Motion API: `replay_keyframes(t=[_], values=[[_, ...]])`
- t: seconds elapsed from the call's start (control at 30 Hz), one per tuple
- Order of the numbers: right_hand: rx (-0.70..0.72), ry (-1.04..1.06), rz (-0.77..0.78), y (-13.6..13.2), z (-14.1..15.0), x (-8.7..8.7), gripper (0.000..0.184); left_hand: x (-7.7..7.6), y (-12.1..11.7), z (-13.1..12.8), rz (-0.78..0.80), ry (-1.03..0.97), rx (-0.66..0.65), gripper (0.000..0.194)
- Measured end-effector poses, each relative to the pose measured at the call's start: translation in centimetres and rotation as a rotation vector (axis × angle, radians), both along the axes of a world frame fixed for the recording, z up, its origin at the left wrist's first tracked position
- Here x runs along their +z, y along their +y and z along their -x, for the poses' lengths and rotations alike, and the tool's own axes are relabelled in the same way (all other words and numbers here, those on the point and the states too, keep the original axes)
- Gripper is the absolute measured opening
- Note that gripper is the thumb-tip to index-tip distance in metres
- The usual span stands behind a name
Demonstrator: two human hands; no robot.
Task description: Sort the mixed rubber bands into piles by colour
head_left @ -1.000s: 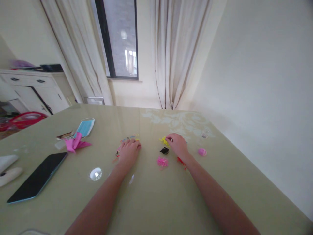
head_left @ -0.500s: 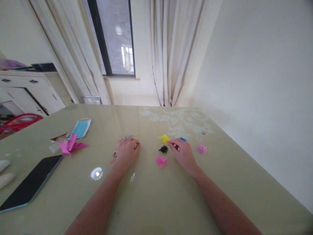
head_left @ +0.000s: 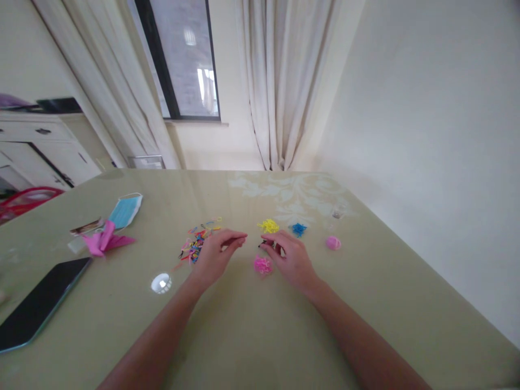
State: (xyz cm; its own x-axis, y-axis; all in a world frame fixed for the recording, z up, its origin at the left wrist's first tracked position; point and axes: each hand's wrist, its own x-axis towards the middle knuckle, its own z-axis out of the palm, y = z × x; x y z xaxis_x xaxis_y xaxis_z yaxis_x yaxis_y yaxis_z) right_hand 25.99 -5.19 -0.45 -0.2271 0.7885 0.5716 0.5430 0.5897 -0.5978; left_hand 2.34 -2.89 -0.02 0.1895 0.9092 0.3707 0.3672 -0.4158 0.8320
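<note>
My left hand [head_left: 217, 252] is raised just right of a mixed heap of small coloured rubber bands [head_left: 196, 246]. Its thumb and fingertips pinch together; anything between them is too small to name. My right hand [head_left: 290, 254] is also closed in a pinch, its fingertips right at the small black pile [head_left: 262, 245], which they mostly cover. Whether a band sits in that pinch is hidden. Around my right hand lie a yellow pile [head_left: 268, 226] behind, a blue pile [head_left: 298, 229] to the back right and a pink pile [head_left: 263, 265] in front.
A pink round lump [head_left: 333, 242] lies at the right. Toward the left are a clear shiny dome [head_left: 161, 283], a dark-screened tablet [head_left: 44, 298], a folded pink paper shape [head_left: 104, 240] and a blue face mask [head_left: 125, 211]. A wall runs beside the table's right edge.
My left hand has lifted off the mixed heap and come right, uncovering it. My right hand has shifted left from beside the yellow pile to the black one, revealing the blue pile.
</note>
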Motion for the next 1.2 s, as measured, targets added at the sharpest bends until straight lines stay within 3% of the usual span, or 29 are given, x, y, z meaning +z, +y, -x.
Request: replay_keyframes(t=[0.27, 0.47, 0.63, 0.97, 1.2], values=[[0.103, -0.052, 0.013, -1.0, 0.7, 0.5, 0.028, 0.7, -1.7, -1.3, 0.129, -0.100, -0.162, 0.024], [0.079, 0.094, 0.024, -1.3, 0.8, 1.4, 0.023, 1.7, -2.0, -1.4, 0.172, -0.134, -0.160, 0.024], [0.080, 0.207, 0.124, -1.5, 0.6, 2.5, 0.020, 2.5, -2.4, -1.6, 0.154, -0.130, -0.151, 0.022], [0.284, 0.441, 0.401, -2.5, 0.4, 3.7, 0.035, 4.2, -3.6, -2.0, 0.340, -0.393, -0.305, 0.038], [0.364, 0.514, 0.505, -3.0, 0.3, 4.2, 0.037, 3.9, -4.0, -1.9, 0.421, -0.445, -0.350, 0.037]])
